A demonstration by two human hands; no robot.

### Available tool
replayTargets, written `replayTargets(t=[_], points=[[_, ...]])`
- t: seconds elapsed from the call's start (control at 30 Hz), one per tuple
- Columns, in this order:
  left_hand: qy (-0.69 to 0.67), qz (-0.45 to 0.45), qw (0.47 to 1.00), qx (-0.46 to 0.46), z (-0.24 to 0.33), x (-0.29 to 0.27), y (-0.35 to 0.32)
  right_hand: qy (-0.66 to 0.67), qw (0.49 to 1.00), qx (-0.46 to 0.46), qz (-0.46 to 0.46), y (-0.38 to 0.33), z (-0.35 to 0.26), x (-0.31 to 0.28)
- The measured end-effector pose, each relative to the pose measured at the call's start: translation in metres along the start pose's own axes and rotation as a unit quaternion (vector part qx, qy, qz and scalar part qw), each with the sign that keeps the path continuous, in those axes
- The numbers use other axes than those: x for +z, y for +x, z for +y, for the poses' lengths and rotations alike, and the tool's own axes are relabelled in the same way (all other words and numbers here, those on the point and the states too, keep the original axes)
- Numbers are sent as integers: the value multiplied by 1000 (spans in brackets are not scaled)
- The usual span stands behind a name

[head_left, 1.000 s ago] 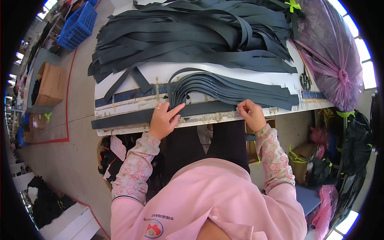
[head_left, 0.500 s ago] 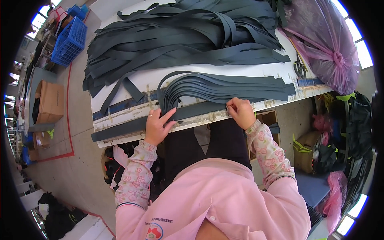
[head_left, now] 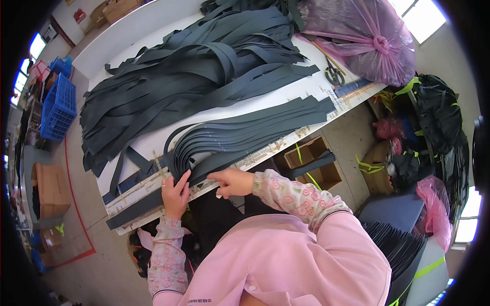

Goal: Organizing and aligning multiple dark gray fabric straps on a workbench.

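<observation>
A sheaf of dark grey-green fabric strips [head_left: 245,130] lies along the table's near edge, its left end curving down in a fold. My left hand [head_left: 175,198] is at that curved end, fingers stretched and thumb apart, fingertips touching the strips. One flat strip [head_left: 135,208] runs along the edge beneath the sheaf, passing under my left hand. Just right of it, my right hand [head_left: 235,182] points its index finger left toward the strips while the other fingers curl in. A small white bit [head_left: 219,196] shows at its curled fingers; what it is I cannot tell.
A large heap of similar strips [head_left: 168,86] covers the table's far part. Scissors [head_left: 334,76] lie at the right beside a tied pink plastic bag [head_left: 367,41]. Below the table edge stands an open cardboard box [head_left: 326,176]. A blue crate [head_left: 58,108] is at far left.
My right hand has moved left along the edge, from the sheaf's middle to near my left hand, its index finger now extended. The view has turned, shifting the table left.
</observation>
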State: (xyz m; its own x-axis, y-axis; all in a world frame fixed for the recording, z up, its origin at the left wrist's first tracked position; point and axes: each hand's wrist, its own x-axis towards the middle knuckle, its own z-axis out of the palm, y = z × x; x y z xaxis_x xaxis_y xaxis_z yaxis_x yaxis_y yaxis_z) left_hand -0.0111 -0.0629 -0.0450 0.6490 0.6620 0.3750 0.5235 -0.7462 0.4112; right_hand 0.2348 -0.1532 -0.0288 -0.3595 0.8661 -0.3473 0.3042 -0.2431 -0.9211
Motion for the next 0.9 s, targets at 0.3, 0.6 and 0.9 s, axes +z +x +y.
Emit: replayTargets(t=[0.3, 0.6, 0.9], points=[[18, 23, 1000, 3, -1, 0, -1, -109, 947, -157, 258, 56, -15, 25], [-48, 44, 998, -4, 0, 1, 7, -156, 954, -88, 239, 55, -18, 40], [-59, 43, 997, -6, -4, -1, 3, -209, 937, -91, 266, 67, -13, 53]])
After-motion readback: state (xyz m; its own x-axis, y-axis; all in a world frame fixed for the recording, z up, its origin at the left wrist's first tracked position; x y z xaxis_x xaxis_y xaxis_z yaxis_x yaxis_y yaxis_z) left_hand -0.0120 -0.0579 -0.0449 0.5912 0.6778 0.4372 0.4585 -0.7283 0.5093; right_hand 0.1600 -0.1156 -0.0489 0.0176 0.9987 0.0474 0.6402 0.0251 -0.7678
